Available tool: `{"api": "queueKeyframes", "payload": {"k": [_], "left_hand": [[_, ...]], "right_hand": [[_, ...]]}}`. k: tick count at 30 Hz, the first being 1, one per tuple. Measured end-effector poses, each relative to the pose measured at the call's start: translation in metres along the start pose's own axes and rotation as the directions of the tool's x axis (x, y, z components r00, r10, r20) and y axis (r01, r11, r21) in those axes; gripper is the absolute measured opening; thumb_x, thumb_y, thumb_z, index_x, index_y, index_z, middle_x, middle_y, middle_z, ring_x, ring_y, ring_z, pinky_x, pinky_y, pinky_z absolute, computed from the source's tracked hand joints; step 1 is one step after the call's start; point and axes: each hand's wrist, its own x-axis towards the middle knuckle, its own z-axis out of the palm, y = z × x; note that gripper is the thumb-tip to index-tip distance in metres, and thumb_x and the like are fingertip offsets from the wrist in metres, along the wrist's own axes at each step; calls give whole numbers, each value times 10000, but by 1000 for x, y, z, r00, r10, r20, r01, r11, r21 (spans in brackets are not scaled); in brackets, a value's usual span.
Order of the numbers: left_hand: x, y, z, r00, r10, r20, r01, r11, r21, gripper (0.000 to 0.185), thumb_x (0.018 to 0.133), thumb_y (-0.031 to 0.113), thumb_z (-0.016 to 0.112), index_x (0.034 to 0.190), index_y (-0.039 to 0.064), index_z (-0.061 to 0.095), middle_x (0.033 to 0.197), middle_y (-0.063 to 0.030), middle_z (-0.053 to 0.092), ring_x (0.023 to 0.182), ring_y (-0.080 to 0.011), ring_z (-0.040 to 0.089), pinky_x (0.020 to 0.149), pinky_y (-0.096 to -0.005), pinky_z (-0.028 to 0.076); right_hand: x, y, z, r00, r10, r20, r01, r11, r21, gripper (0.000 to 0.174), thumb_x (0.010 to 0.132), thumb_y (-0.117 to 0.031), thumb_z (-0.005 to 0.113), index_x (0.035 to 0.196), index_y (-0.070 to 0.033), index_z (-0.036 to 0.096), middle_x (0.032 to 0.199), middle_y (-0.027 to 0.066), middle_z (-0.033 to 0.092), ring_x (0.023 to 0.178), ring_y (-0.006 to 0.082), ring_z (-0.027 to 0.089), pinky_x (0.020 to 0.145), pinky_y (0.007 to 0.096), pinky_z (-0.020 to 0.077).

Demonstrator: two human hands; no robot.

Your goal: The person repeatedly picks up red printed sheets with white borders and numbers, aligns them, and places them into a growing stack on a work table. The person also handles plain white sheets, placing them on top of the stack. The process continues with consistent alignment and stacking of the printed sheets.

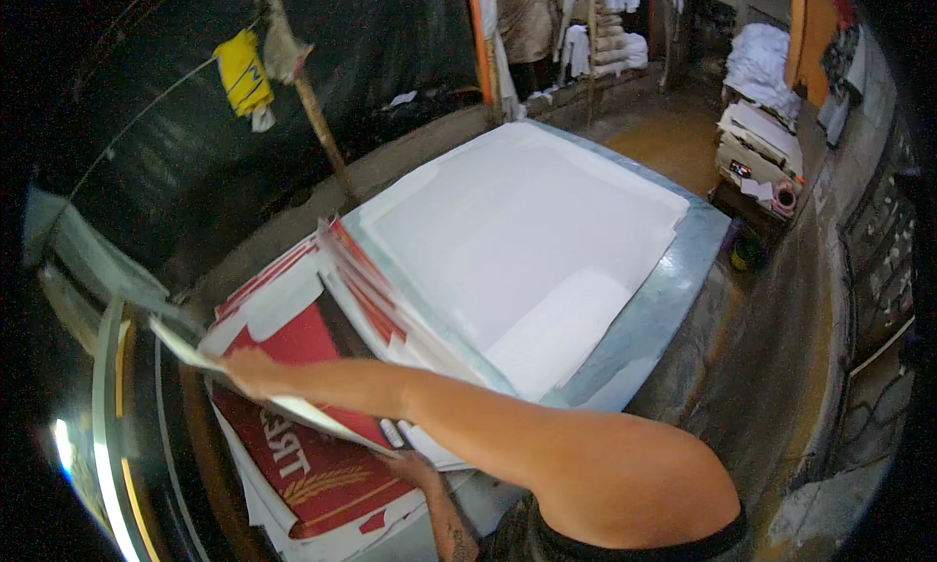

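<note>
A long pale sheet (315, 414), seen nearly edge-on, runs across a pile of red printed sheets. My right hand (252, 372) reaches far to the left and grips its edge, with some motion blur. At the near end, my left hand (413, 468) holds the same edge, its fingers partly hidden. Below lies a red printed sheet (329, 467) with pale lettering and a golden wheat ear, its white border curling at the lower left. More red-and-white sheets (366, 298) are stacked or folded back beyond my right forearm.
A glossy blue-grey table (670, 291) carries a broad stack of white sheets (512, 233). A wooden pole (322, 126) stands behind, near a yellow bag (245, 72) hanging on a line. White cloth (765, 64) is piled at the far right. A bright metal frame (110, 445) lies left.
</note>
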Motion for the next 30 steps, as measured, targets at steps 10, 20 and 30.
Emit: {"api": "queueKeyframes", "payload": {"k": [10,20,30], "left_hand": [[-140,107,196,700,586,408,-701,453,551,785,664,-138,548,1402,-63,292,1425,-250,360,1343,-393,322,1122,-450,252],[-171,81,324,338,602,724,-883,-63,465,466,853,48,508,1300,-56,430,1310,-247,485,1242,-367,466,1060,-480,351],[-210,-39,358,349,445,825,-907,-59,416,478,840,124,533,1288,-28,463,1322,-216,485,1245,-359,457,1038,-483,368]], "right_hand": [[-274,326,-354,643,250,-724,-173,968,181,154,884,-76,504,858,58,575,713,234,595,647,384,574,608,447,463],[-577,465,-385,128,550,-825,-391,793,468,280,942,-180,538,988,91,587,785,160,643,721,229,601,679,367,477],[-689,553,-291,-220,903,-368,-140,344,928,421,860,-61,591,1231,80,451,1216,183,541,1088,286,529,953,354,409]]}}
